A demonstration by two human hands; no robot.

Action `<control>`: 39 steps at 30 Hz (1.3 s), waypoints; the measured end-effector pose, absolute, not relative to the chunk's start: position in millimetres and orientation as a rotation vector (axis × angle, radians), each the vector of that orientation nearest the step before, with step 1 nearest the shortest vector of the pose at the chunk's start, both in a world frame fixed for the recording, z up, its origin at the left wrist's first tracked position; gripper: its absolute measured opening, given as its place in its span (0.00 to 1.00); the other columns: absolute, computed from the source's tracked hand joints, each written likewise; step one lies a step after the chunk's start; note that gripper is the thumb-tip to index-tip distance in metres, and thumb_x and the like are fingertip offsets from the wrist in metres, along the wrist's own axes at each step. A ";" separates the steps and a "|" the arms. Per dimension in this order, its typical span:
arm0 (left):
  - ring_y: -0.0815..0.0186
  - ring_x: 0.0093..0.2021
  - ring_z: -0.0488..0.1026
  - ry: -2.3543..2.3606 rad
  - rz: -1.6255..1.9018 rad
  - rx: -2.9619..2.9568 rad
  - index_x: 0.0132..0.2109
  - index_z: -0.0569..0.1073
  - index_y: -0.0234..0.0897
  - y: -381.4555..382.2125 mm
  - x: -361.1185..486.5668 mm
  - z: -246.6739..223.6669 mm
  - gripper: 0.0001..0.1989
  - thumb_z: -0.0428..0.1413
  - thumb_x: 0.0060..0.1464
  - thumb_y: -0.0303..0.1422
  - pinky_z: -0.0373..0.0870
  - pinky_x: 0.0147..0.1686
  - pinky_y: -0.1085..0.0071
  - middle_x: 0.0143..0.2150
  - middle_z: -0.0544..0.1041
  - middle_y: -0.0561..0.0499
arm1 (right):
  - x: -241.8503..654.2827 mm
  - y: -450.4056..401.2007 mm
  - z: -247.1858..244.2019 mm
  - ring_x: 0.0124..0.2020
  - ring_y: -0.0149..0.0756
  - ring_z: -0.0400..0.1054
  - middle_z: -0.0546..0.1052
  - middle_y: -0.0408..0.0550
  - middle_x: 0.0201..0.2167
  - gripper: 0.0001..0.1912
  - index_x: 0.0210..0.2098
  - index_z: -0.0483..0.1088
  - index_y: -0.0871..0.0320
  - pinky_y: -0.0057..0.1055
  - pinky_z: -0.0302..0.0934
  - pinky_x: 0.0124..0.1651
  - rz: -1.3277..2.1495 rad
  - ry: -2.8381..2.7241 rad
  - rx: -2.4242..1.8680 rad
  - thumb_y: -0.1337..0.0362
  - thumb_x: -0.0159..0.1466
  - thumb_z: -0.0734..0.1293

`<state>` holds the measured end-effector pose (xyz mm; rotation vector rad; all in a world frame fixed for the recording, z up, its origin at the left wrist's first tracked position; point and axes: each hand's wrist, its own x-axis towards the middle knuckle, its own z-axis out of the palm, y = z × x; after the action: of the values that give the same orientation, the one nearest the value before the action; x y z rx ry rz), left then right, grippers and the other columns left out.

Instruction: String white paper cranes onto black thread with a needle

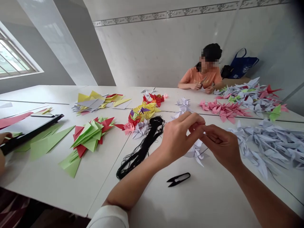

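My left hand point(177, 136) and my right hand point(222, 145) meet above the table, fingertips pinched together. Whatever they hold is too small or too hidden to make out; a thin dark line shows just below my right fingers. Under them lies a white folded paper crane point(198, 153). On the table in front of me rest small black thread snips point(178, 179). Left of my left forearm stretches a hank of black thread point(140, 155). To the right of my right hand spreads a heap of white paper cranes point(275, 145).
Across the table a person point(201, 76) in an orange top works with both hands. Pink cranes point(223, 109) and a mixed pile of cranes point(251, 95) lie at the right. Folded green and red papers point(90, 136) and a black paper trimmer point(35, 133), with another person's hand, are at the left.
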<state>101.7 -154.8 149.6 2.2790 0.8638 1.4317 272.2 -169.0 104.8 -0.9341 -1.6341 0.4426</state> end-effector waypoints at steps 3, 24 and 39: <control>0.71 0.31 0.72 0.830 1.417 2.185 0.37 0.70 0.40 -155.9 101.8 149.5 0.04 0.55 0.63 0.28 0.68 0.35 0.73 0.31 0.76 0.56 | 274.3 -166.3 100.7 0.20 0.26 0.46 0.53 0.36 0.19 0.03 0.34 0.78 0.52 0.26 0.44 0.21 0.571 -1.585 -0.940 0.62 0.62 0.75; 0.56 0.54 0.74 1.406 0.464 2.425 0.60 0.68 0.36 -29.0 82.7 74.3 0.19 0.56 0.65 0.35 0.70 0.56 0.53 0.56 0.74 0.42 | 292.9 -148.3 105.6 0.26 0.31 0.68 0.71 0.39 0.24 0.02 0.38 0.77 0.55 0.36 0.75 0.38 0.709 -1.352 -0.770 0.64 0.66 0.73; 0.51 0.61 0.67 2.003 0.628 2.197 0.64 0.66 0.36 57.3 101.6 13.6 0.25 0.56 0.65 0.42 0.67 0.60 0.48 0.64 0.67 0.40 | 308.6 -147.1 125.6 0.35 0.36 0.73 0.75 0.45 0.31 0.04 0.37 0.74 0.55 0.37 0.70 0.41 0.497 -1.366 -0.679 0.63 0.69 0.69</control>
<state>101.6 57.3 13.6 2.1971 2.0026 0.6283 308.6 -147.1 125.6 -0.6789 -1.3659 0.4970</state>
